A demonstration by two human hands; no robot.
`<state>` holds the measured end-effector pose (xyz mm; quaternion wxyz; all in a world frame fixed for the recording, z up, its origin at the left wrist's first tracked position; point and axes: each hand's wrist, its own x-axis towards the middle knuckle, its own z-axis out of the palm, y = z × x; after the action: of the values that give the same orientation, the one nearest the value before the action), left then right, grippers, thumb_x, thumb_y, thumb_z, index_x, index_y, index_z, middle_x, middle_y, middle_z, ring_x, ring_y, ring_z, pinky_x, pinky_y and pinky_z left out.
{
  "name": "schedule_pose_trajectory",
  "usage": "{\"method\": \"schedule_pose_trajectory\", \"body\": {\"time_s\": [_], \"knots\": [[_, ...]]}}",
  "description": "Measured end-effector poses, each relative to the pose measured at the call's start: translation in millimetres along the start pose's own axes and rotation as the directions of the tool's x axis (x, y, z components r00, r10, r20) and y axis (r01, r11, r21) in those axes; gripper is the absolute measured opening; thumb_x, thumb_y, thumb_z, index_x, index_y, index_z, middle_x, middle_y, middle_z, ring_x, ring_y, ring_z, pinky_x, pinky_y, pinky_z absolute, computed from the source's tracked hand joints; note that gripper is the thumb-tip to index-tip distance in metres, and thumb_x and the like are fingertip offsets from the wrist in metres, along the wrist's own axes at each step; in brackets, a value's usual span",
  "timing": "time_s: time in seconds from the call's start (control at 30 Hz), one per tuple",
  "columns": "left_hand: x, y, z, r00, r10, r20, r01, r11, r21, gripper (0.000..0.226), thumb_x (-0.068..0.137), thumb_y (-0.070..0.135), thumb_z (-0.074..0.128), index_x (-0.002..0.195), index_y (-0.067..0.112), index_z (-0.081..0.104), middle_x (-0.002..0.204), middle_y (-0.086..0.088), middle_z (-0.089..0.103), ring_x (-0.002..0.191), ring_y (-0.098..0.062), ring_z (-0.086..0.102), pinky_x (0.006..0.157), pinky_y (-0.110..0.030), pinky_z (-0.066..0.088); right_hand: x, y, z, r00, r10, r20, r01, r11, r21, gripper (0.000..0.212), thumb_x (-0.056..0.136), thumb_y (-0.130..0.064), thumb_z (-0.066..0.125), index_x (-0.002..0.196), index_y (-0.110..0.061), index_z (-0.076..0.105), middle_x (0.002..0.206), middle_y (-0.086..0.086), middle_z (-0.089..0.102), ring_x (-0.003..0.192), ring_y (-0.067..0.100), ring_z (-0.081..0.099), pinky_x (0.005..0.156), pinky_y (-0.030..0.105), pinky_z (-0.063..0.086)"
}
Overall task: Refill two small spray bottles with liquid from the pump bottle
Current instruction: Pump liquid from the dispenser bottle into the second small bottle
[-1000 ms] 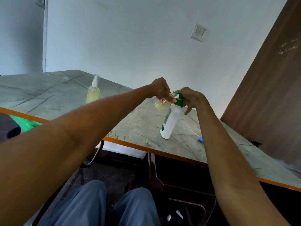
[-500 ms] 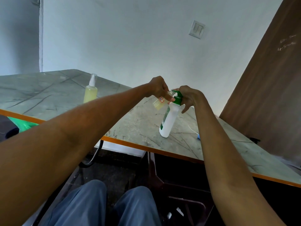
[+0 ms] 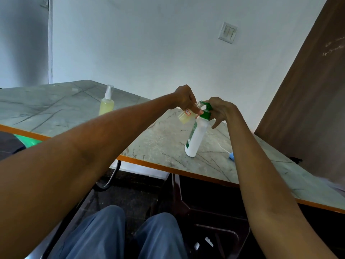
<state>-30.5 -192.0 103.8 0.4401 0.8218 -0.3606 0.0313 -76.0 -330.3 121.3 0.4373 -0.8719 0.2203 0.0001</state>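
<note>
Green pump head (image 3: 206, 109) under right hand (image 3: 219, 111) fingers, left hand (image 3: 184, 99) fingers gripping uncapped spray bottle (image 3: 185, 115)

The small spray bottle (image 3: 184, 116) carries a red-bordered white label; its characters are too small to read. Green print on the pump bottle (image 3: 196, 137) is illegible.

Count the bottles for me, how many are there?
3. A spray bottle stands far back on the table, a small bottle is in the left hand, and the pump bottle stands under the right hand.
</note>
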Motion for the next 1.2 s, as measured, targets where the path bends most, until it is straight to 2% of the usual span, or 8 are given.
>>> {"method": "schedule_pose_trajectory", "body": {"time_s": [0.07,0.17,0.33,0.43,0.73,0.9,1.07,1.2], "knots": [[1,-4,0,1.000,0.004,0.016,-0.004,1.000,0.012,0.042,0.064,0.029,0.083,0.093,0.000,0.072,0.068,0.002,0.061,0.061,-0.006,0.054,0.050,-0.007,0.044,-2,1,4,0.999,-0.002,-0.041,0.000,0.999,-0.051,0.043,0.097,-0.026,0.019,0.123,-0.004,0.044,0.138,0.015,0.046,0.123,0.032,0.046,0.101,0.062,0.030],[2,-7,1,1.000,0.003,0.013,-0.003,1.000,0.006,0.043,0.063,0.028,0.083,0.092,-0.002,0.072,0.069,0.000,0.062,0.064,-0.009,0.053,0.058,-0.014,0.044,-4,0,5,0.997,-0.017,-0.069,0.012,0.996,-0.084,0.037,0.096,-0.026,0.018,0.112,-0.004,0.045,0.136,0.015,0.047,0.109,0.030,0.049,0.101,0.061,0.030],[0,-5,-1,1.000,0.004,-0.009,-0.005,1.000,-0.015,0.043,0.064,0.029,0.083,0.093,-0.001,0.072,0.067,0.002,0.061,0.060,-0.007,0.053,0.049,-0.007,0.042,-6,-4,1,1.000,-0.006,-0.023,0.004,0.998,-0.066,0.048,0.093,-0.019,0.014,0.128,0.001,0.040,0.137,0.018,0.045,0.125,0.033,0.045,0.103,0.061,0.028],[0,0,-2,1.000,0.014,-0.012,-0.014,1.000,-0.006,0.042,0.065,0.029,0.082,0.093,-0.001,0.072,0.067,0.004,0.061,0.059,-0.006,0.055,0.043,-0.003,0.040,-8,-8,0,1.000,-0.001,-0.023,-0.001,0.997,-0.079,0.041,0.094,-0.018,0.014,0.118,-0.001,0.042,0.134,0.018,0.047,0.123,0.032,0.046,0.103,0.061,0.027],[0,-4,2,1.000,0.003,-0.001,-0.003,1.000,-0.009,0.041,0.063,0.026,0.083,0.092,-0.001,0.072,0.066,0.004,0.060,0.059,-0.005,0.053,0.046,-0.004,0.041,-13,-1,7,1.000,0.007,-0.029,-0.008,1.000,-0.027,0.046,0.094,-0.020,0.013,0.121,-0.004,0.046,0.135,0.017,0.046,0.128,0.032,0.041,0.104,0.063,0.026],[-2,-2,1,1.000,-0.009,-0.017,0.008,0.999,-0.033,0.042,0.063,0.026,0.084,0.092,-0.002,0.072,0.069,0.000,0.061,0.062,-0.009,0.054,0.059,-0.014,0.046,-12,-2,3,0.999,-0.013,-0.030,0.012,0.999,-0.035,0.045,0.090,-0.019,0.015,0.118,-0.001,0.045,0.133,0.018,0.049,0.119,0.031,0.048,0.098,0.061,0.031],[-1,2,-1,1.000,-0.005,-0.024,0.004,0.999,-0.033,0.042,0.061,0.024,0.085,0.092,-0.002,0.072,0.067,0.000,0.061,0.049,-0.002,0.058,0.046,-0.007,0.047,-14,-4,0,0.999,-0.008,-0.045,0.006,0.999,-0.033,0.043,0.091,-0.019,0.015,0.116,-0.001,0.045,0.131,0.018,0.050,0.118,0.032,0.049,0.097,0.060,0.032],[-2,1,-1,1.000,-0.005,-0.015,0.004,1.000,-0.030,0.041,0.063,0.023,0.084,0.094,-0.001,0.071,0.068,0.002,0.061,0.060,-0.006,0.058,0.048,-0.007,0.048,-12,-5,1,0.998,0.004,-0.057,-0.007,0.999,-0.053,0.037,0.096,-0.024,0.021,0.112,-0.003,0.046,0.130,0.016,0.051,0.108,0.029,0.050,0.098,0.063,0.031]]}}
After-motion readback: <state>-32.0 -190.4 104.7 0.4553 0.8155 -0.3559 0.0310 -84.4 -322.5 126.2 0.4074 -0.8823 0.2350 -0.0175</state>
